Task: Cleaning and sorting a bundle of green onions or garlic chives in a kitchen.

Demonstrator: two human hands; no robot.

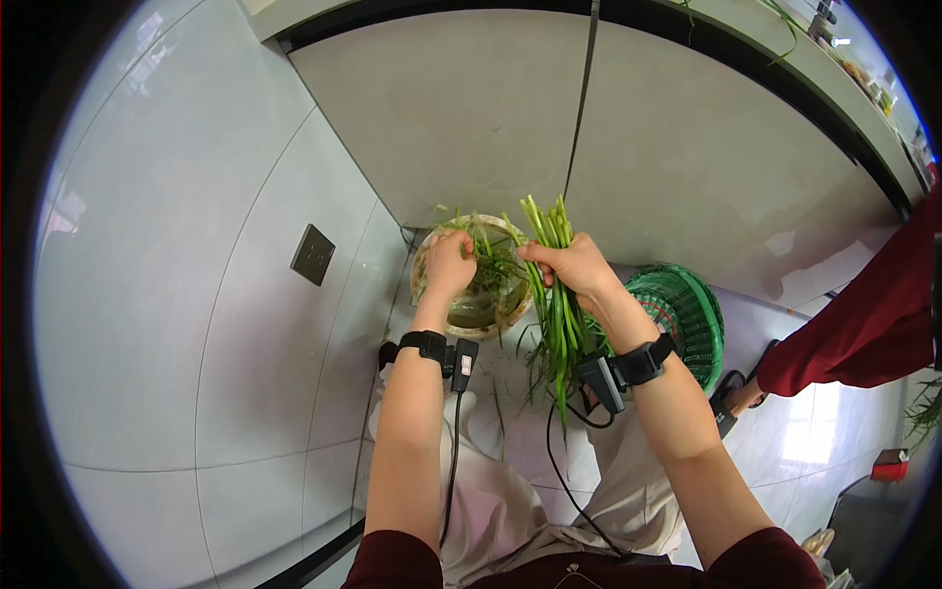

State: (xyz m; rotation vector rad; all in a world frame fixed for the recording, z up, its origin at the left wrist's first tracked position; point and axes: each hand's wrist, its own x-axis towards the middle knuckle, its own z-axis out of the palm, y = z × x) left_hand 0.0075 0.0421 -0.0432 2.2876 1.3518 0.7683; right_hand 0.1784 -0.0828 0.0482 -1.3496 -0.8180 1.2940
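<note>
My right hand [570, 266] grips a bunch of long green stalks with leaves [561, 324], their pale cut ends pointing up and their leafy ends hanging down. Over the left side of a round bin [471, 333] is my left hand [451, 261], its fingers curled; whether something is pinched in them cannot be told. Loose green scraps [497, 272] lie in the bin below it. A green woven plastic basket [706, 316] stands right of the bunch, partly hidden by my right forearm.
A tiled wall with a dark socket plate [313, 255] rises at the left, and a pale cabinet front [441, 110] stands beyond the bin. At the right, another person's red-clothed leg [831, 353] and sandals are near the basket. Black cables hang from my wrist straps.
</note>
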